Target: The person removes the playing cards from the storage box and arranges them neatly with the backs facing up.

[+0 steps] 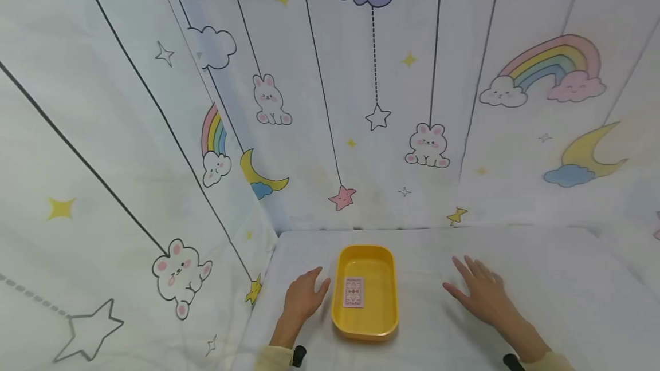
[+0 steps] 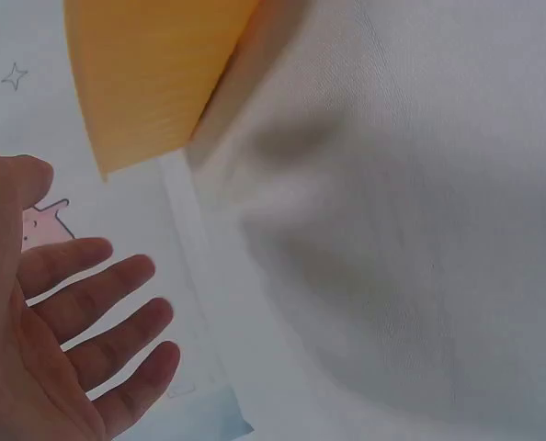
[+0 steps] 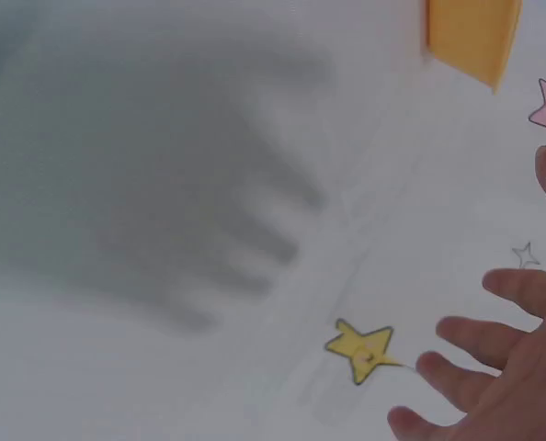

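Observation:
A yellow plastic tray (image 1: pixel 390 302) stands on the white cloth, its long sides running away from me. Inside it, toward the left, lies a playing card or small deck (image 1: pixel 353 292) with a pink patterned back facing up; I cannot tell how many cards. My left hand (image 1: pixel 305 295) hovers just left of the tray, fingers spread and holding nothing. Farther off, to the right of the tray, my right hand (image 1: pixel 482 293) is held over the cloth with fingers apart, also holding nothing. Both wrist views show only the tray's outer wall (image 2: pixel 153 83), so the card is hidden there.
The white cloth (image 1: pixel 423 268) covers the table and meets a back wall sheet (image 1: pixel 309 147) printed with rabbits, stars and rainbows. A similar printed sheet (image 1: pixel 103 188) rises on the left. The right hand's shadow (image 3: pixel 163 165) falls on the cloth.

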The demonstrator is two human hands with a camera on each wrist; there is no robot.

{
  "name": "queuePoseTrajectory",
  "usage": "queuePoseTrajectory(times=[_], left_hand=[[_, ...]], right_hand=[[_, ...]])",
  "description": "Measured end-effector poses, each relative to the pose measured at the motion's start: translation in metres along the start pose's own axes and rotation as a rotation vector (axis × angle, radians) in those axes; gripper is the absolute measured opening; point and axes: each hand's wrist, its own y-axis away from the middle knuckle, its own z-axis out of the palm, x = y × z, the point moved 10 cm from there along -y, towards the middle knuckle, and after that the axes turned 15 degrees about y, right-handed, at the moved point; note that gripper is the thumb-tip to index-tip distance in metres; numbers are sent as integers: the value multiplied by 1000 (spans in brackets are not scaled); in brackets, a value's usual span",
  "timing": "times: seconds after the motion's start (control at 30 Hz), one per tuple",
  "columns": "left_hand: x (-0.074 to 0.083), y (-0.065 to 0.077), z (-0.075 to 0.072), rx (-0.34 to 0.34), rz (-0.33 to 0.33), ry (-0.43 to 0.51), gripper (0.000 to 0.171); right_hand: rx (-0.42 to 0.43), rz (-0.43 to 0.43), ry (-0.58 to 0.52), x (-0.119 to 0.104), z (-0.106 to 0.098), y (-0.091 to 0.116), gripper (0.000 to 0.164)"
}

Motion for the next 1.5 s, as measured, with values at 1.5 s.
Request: queuePoseTrajectory(times=[1.5], left_hand=[[1,8,35,-98,-215,261,27]], right_hand=[[-404,-371,32,-242,80,-95,87]])
